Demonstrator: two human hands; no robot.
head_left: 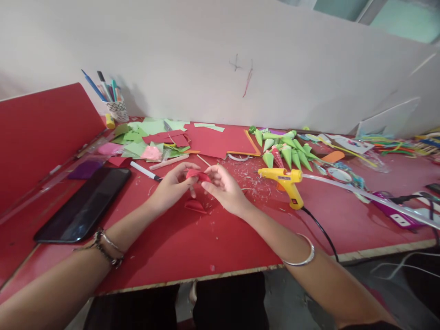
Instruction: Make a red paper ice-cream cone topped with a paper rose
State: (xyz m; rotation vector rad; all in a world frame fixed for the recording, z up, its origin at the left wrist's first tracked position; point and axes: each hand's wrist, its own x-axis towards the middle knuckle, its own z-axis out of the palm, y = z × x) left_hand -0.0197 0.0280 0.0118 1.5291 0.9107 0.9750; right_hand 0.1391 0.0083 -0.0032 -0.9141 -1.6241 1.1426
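Between my two hands is a small curved piece of red paper (198, 174), raised a little above the red tabletop. My left hand (176, 183) pinches its left side with thumb and fingers. On the other side my right hand (225, 187) grips the right end, thumb toward me. Just below the hands a second curled red paper piece (195, 206) lies on the table. A white marker with a black cap (144, 171) and a pale pink stick (169, 162) rest near my left hand. Right of my right hand lies a yellow glue gun (283, 181).
A black phone (84, 206) lies at the left, near a pen cup (117, 110). Green paper scraps (134, 136) and red sheets (209, 142) spread along the back. Several green paper cones (292, 153) are piled behind the glue gun. A purple power strip (395, 213) sits right.
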